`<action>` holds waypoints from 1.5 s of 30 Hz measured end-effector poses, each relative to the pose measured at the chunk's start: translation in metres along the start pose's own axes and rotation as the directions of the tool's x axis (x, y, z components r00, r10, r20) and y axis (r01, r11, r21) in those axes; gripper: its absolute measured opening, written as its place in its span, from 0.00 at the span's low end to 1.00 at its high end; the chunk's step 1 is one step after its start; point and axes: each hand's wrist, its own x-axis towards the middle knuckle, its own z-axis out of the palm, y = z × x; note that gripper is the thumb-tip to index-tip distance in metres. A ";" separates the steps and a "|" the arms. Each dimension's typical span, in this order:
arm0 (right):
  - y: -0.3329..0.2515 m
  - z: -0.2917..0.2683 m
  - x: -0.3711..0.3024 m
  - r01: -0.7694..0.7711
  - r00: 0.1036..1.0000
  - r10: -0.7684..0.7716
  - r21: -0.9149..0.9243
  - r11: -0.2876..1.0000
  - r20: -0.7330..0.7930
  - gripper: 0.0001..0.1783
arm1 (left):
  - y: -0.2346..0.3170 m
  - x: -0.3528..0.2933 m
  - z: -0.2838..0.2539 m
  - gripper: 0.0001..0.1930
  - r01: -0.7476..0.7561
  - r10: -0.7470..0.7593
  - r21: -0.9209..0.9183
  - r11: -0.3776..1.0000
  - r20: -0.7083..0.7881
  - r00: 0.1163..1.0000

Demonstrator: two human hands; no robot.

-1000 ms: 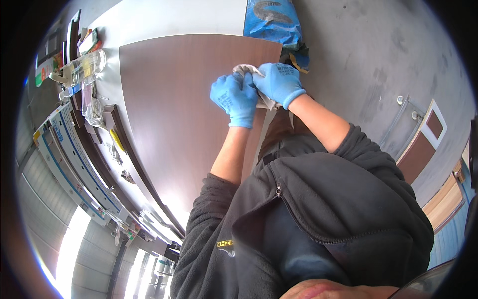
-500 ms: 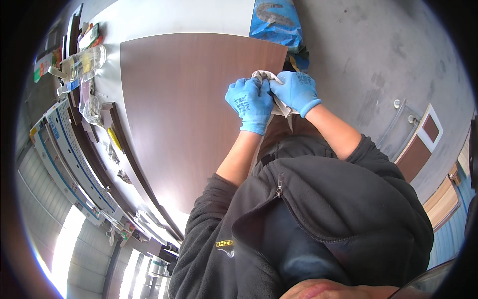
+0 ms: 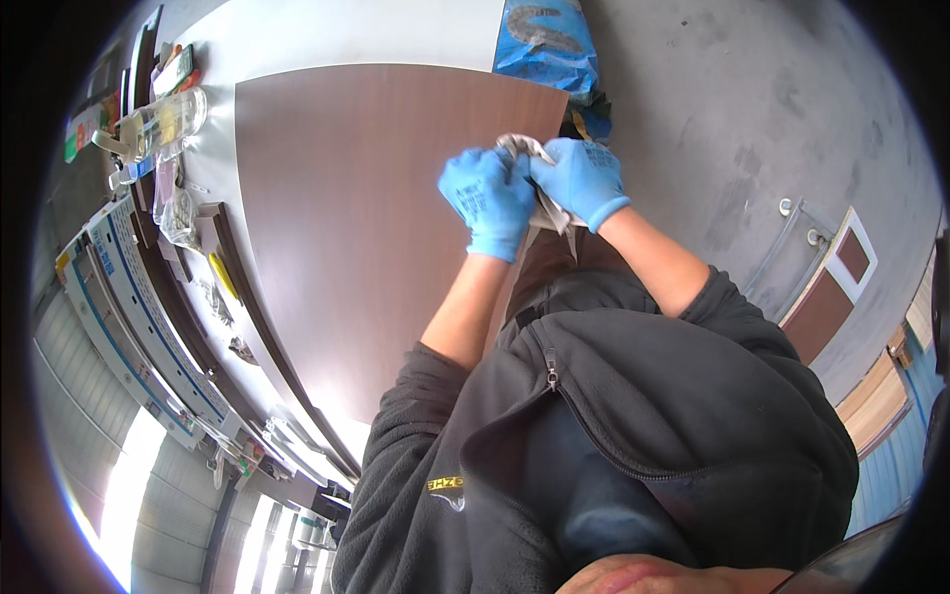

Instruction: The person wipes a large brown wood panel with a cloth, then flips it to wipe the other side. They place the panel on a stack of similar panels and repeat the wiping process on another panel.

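Both of my hands wear blue gloves and meet over the right edge of a dark brown wooden board (image 3: 336,208). Between them I hold a crumpled grey-white cloth (image 3: 522,148). My left hand (image 3: 485,198) grips its left side with curled fingers. My right hand (image 3: 582,180) pinches the other side, and a strip of the cloth hangs down below it. The cloth is off the board's surface, just above its edge.
The board lies on a white tabletop (image 3: 346,35). A clear plastic bottle (image 3: 163,121), small packets and dark trim strips (image 3: 247,297) line the table's left side. A blue bag (image 3: 549,45) lies on the grey concrete floor (image 3: 772,119), with board offcuts (image 3: 826,297) at right.
My hands, with the cloth, have drifted slightly right and down, away from the board's middle toward its right edge, and have closed together on the cloth.
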 end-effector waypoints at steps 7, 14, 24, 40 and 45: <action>-0.016 0.002 0.023 0.116 0.974 -0.122 -0.041 0.992 -0.189 0.21 | -0.014 0.028 0.009 0.10 0.004 0.002 0.116 0.993 -0.059 0.998; -0.008 -0.025 0.039 0.141 0.941 -0.125 0.030 0.990 -0.315 0.23 | 0.002 0.064 0.029 0.09 -0.040 0.049 0.070 0.997 -0.129 0.990; -0.001 -0.057 0.048 -0.025 0.991 0.034 0.075 0.997 -0.131 0.23 | 0.011 0.071 0.049 0.06 -0.017 0.020 0.021 1.000 -0.138 0.990; -0.007 -0.057 0.070 0.059 0.994 -0.040 0.195 0.979 -0.101 0.22 | 0.003 0.088 0.041 0.03 0.004 -0.002 0.012 1.000 -0.113 0.994; -0.028 -0.051 0.088 0.126 0.985 -0.124 0.005 0.992 -0.122 0.23 | -0.014 0.096 0.035 0.06 0.049 -0.047 0.008 0.999 -0.152 0.987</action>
